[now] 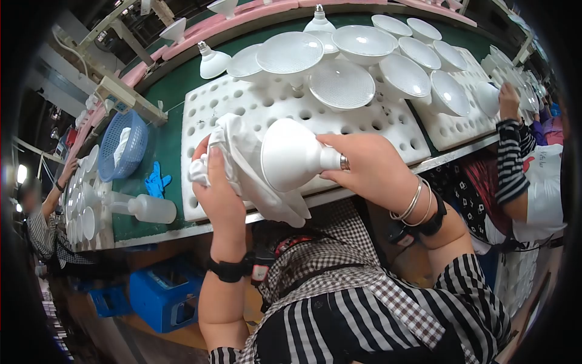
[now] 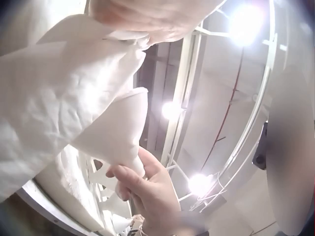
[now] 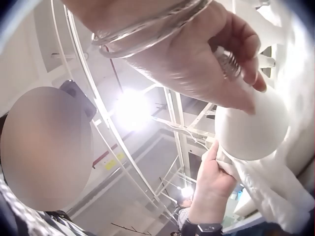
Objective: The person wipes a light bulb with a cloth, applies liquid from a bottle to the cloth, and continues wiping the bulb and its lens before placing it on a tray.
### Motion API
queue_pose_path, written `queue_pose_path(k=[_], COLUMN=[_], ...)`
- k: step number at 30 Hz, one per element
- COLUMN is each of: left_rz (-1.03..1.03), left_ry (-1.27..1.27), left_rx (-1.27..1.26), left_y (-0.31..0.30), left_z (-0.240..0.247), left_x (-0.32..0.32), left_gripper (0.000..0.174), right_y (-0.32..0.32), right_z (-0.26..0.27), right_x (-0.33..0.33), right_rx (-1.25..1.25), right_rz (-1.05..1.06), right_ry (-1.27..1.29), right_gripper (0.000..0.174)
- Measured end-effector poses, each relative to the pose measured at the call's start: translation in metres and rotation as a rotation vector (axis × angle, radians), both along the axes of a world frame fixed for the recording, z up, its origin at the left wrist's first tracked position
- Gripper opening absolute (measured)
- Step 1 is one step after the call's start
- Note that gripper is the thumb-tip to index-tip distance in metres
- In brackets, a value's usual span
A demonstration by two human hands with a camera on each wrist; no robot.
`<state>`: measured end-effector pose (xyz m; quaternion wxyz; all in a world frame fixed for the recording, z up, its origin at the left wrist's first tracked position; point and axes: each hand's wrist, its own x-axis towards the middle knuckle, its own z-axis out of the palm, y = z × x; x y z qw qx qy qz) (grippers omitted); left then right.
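A white reflector light bulb [image 1: 288,156] is held in the air over the near edge of the foam board. My right hand [image 1: 370,161] pinches it by the narrow neck, beside the metal screw base [image 3: 229,64]. Its wide end faces left, toward a white cloth [image 1: 233,142] that my left hand [image 1: 219,197] grips, thumb on top. Folds of the cloth hang down past the bulb's rim. From the left wrist, the cloth covers much of the view, with the bulb's cone [image 2: 118,125] beyond it.
A white foam board [image 1: 212,115] with rows of holes carries several upturned bulbs [image 1: 342,84]. A second foam board [image 1: 451,130] adjoins at right. To the left are a blue basket [image 1: 111,145], a blue glove [image 1: 157,180] and a plastic bottle [image 1: 154,208]. Other people work at both sides.
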<state>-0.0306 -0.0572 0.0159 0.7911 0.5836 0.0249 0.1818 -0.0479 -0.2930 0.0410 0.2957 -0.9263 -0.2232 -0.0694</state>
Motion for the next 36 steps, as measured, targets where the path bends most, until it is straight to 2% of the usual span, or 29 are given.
queue_pose_path(k=[1, 2, 4, 5, 7, 11, 13, 14, 16, 19, 20, 21, 23, 24, 26, 27, 30, 32, 34, 35, 36], left_rz=[0.049, 0.060, -0.040, -0.171, -0.034, 0.055, 0.117, 0.125, 0.141, 0.226, 0.218, 0.222, 0.311, 0.224, -0.045, -0.072, 0.006, 0.060, 0.036, 0.027, 0.101], left_ry=[-0.043, -0.173, -0.699, -0.609, -0.582, -0.568, -0.229, -0.240, 0.064, -0.020, 0.045, 0.038, -0.269, -0.422, -0.468, -0.518, -0.404, -0.441, -0.500, -0.531, -0.573], left_rx=[0.098, 0.332, 0.988, 1.299, 1.479, 1.299, 0.894, 0.891, 0.838, 0.701, 0.601, 0.601, 0.782, 0.904, 1.212, 1.243, 1.246, 1.219, 1.240, 1.154, 1.219], left_y=[-0.005, -0.010, -0.020, -0.036, -0.045, -0.032, -0.022, -0.008, 0.025, 0.043, 0.044, 0.042, 0.029, 0.022, -0.005, -0.020, -0.028, -0.021, -0.008, -0.002, 0.007], left_z=[0.005, 0.003, -0.003, 0.010, 0.003, -0.016, -0.025, -0.030, -0.038, -0.043, -0.040, -0.035, -0.026, -0.017, 0.003, 0.004, -0.010, -0.021, -0.027, -0.034, -0.038], left_x=[-0.007, -0.016, -0.019, -0.029, -0.016, 0.016, 0.026, 0.030, 0.036, 0.022, 0.015, 0.011, 0.000, -0.010, -0.026, -0.029, -0.021, -0.009, -0.002, 0.006, 0.009], left_gripper=[0.032, 0.031, 0.031, 0.035, 0.035, 0.031, 0.030, 0.030, 0.031, 0.035, 0.033, 0.033, 0.031, 0.035, 0.046, 0.056, 0.055, 0.048, 0.049, 0.045, 0.042], right_y=[0.002, 0.006, 0.012, 0.011, 0.006, 0.008, 0.012, 0.013, 0.008, 0.008, 0.009, 0.011, 0.016, 0.020, 0.027, 0.031, 0.045, 0.054, 0.055, 0.054, 0.048], right_z=[0.001, 0.000, -0.001, -0.003, -0.007, -0.002, 0.001, 0.002, 0.003, 0.002, 0.002, 0.003, 0.002, 0.001, 0.000, 0.001, 0.009, -0.001, -0.006, 0.003, -0.004], right_x=[-0.001, -0.002, -0.004, -0.003, 0.002, 0.011, 0.010, 0.009, 0.006, 0.003, 0.002, 0.002, 0.000, 0.000, 0.000, -0.001, -0.007, -0.007, 0.000, 0.002, 0.005], right_rx=[-0.024, -0.020, -0.079, -0.078, -0.157, -0.206, -0.235, -0.264, -0.250, -0.220, -0.219, -0.218, -0.166, -0.168, -0.021, -0.028, 0.051, 0.099, 0.110, 0.110, 0.174], right_rz=[0.009, 0.017, -0.017, -0.012, 0.014, 0.069, 0.064, 0.063, 0.053, 0.019, 0.005, 0.005, -0.003, -0.003, 0.041, 0.043, -0.015, 0.050, 0.135, 0.168, 0.227], right_ry=[0.023, 0.019, -0.112, -0.115, -0.170, -0.155, -0.179, -0.186, -0.179, -0.110, -0.078, -0.085, -0.154, -0.158, -0.236, -0.235, 0.005, -0.076, -0.087, 0.006, -0.137], right_gripper=[0.048, 0.048, 0.036, 0.036, 0.031, 0.036, 0.038, 0.040, 0.041, 0.043, 0.044, 0.044, 0.043, 0.043, 0.036, 0.036, 0.019, 0.021, 0.020, 0.022, 0.029])
